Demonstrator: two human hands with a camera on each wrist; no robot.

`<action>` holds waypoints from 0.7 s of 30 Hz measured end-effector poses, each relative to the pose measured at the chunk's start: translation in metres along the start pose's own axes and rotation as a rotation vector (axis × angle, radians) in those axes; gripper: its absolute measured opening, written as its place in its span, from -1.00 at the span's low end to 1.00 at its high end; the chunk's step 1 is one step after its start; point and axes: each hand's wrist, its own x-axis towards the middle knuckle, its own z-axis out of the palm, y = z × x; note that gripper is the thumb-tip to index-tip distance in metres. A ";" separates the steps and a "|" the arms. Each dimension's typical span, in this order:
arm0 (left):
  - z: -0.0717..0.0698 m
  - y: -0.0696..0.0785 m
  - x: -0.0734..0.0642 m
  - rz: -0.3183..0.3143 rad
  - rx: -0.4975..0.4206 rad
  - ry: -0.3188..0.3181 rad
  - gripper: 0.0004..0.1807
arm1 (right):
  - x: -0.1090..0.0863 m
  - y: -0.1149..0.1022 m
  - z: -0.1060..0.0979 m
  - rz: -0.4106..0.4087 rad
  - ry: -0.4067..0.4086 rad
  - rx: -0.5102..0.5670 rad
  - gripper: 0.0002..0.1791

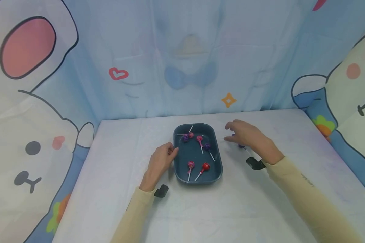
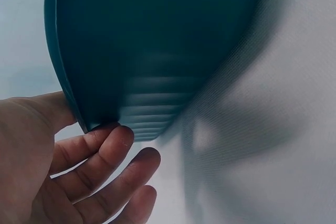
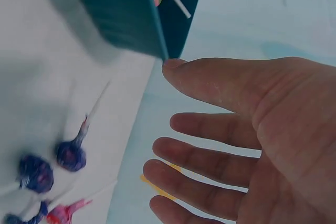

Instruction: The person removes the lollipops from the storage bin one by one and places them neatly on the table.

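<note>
A dark teal tray (image 1: 194, 153) stands on the table with several wrapped lollipops in it, among them a red one (image 1: 205, 166), a pink one (image 1: 191, 164) and a purple one (image 1: 207, 146). My left hand (image 1: 162, 158) pinches the tray's left rim, thumb on one side and fingertips (image 2: 123, 136) against the outer wall. To the right of the tray, my right hand (image 1: 247, 136) hovers with fingers spread and holds nothing. Below it, several lollipops lie on the table, two purple (image 3: 71, 155) and a pink one (image 3: 62, 213) among them; the head view mostly hides these behind the hand.
A white cloth (image 1: 124, 162) covers the table. Behind it hangs a light blue curtain (image 1: 134, 94) with cartoon prints, which also runs along both sides. A dark wrist camera (image 1: 255, 163) sits at the right cuff, another (image 1: 161, 191) at the left.
</note>
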 end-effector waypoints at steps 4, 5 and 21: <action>0.000 0.000 0.000 0.008 0.002 0.009 -0.73 | 0.006 -0.012 0.002 -0.004 0.003 0.008 -0.46; 0.000 0.000 0.000 0.009 0.004 0.010 -0.73 | 0.006 -0.015 0.003 -0.001 0.004 0.011 -0.46; 0.001 -0.002 0.002 0.006 0.005 0.006 -0.73 | 0.013 -0.063 0.012 -0.162 -0.015 -0.062 -0.46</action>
